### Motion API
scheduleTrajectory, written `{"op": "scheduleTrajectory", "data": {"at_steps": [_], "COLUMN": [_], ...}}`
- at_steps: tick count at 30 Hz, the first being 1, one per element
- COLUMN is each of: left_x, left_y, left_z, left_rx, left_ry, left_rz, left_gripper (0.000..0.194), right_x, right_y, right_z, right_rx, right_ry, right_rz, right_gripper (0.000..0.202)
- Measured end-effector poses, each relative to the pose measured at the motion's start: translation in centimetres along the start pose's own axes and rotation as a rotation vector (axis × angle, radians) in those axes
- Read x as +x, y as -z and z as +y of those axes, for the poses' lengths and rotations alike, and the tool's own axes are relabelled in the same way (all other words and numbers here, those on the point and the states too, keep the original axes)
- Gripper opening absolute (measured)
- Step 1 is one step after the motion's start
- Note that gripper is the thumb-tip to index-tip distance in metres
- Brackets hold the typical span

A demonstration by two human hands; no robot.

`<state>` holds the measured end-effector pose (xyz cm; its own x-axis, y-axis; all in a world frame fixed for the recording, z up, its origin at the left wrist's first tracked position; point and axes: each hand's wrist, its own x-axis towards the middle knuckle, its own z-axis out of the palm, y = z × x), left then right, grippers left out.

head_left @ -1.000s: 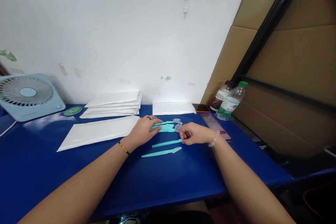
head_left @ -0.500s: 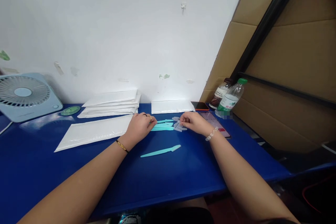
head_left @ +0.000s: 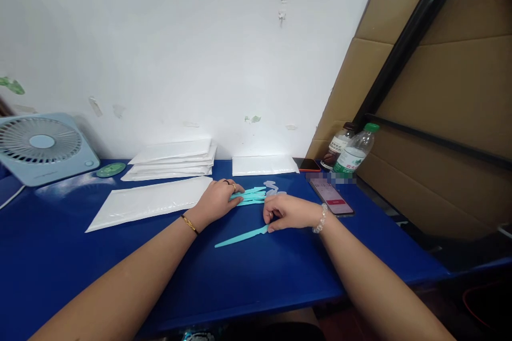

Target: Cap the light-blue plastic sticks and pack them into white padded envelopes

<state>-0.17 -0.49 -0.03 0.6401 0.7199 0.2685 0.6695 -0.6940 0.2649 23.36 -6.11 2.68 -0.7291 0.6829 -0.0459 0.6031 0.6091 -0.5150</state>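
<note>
A single turquoise eyebrow razor (head_left: 241, 237) lies slanted on the blue table in front of me. My right hand (head_left: 286, 212) is curled over its head end, thumb and fingers closed there, so the blade part is hidden. Farther back is a small bunch of similar turquoise eyebrow razors (head_left: 254, 195). At their left ends my left hand (head_left: 219, 195) has its thumb and fingers closed around the handles. Several translucent caps (head_left: 271, 185) lie beyond my right hand, partly covered by it.
White padded mailers (head_left: 172, 162) are stacked at the back, one mailer (head_left: 144, 205) lying in front and another (head_left: 264, 164) by the wall. A blue fan (head_left: 44, 144) stands left. Two phones, including one (head_left: 330, 196) with its screen lit, and two bottles (head_left: 354, 152) are at right.
My right hand has come from the caps toward me and down onto the head of the single razor. My left hand stays at the bunch, whose razors have shifted slightly.
</note>
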Motion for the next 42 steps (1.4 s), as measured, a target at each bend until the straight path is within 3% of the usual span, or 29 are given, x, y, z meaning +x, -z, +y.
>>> {"op": "scheduleTrajectory", "data": {"at_steps": [4, 7, 11, 14, 17, 21, 25, 30, 42], "left_x": [-0.3, -0.5, -0.5, -0.3, -0.3, -0.3, -0.3, -0.3, -0.2], "left_y": [0.9, 1.3, 1.2, 1.2, 1.7, 2.2, 1.9, 1.4, 1.3], "left_z": [0.9, 1.5, 1.7, 1.4, 1.1, 0.8, 0.7, 0.4, 0.4], "left_rx": [-0.128, -0.248, -0.151, -0.113, -0.161, -0.228, -0.283, -0.333, -0.420], "left_ry": [-0.007, -0.024, -0.055, -0.026, 0.027, 0.096, 0.063, 0.086, 0.075], "left_rz": [0.052, -0.043, -0.130, -0.111, -0.065, -0.001, -0.003, -0.014, -0.030], "left_gripper": [0.039, 0.044, 0.037, 0.038, 0.042, 0.049, 0.040, 0.036, 0.034], "right_x": [-0.1, -0.2, -0.3, -0.6, -1.2, -1.4, -0.4, 0.5, 0.8], "right_y": [0.2, 0.5, 0.8, 1.2, 1.9, 2.4, 1.7, 0.8, 0.3], "right_z": [0.2, 0.4, 0.7, 1.7, 3.2, 4.2, 4.0, 4.2, 3.7], "right_rx": [-0.012, -0.006, 0.034, 0.082, 0.120, 0.322, 0.602, 0.885, 0.932], "right_ry": [-0.065, -0.148, -0.160, -0.190, -0.264, -0.251, -0.230, -0.209, -0.194], "right_rz": [0.056, 0.169, 0.326, 0.379, 0.525, 0.672, 0.769, 0.776, 0.733], "right_gripper": [0.007, 0.005, 0.009, 0.013, 0.019, 0.030, 0.034, 0.040, 0.033]}}
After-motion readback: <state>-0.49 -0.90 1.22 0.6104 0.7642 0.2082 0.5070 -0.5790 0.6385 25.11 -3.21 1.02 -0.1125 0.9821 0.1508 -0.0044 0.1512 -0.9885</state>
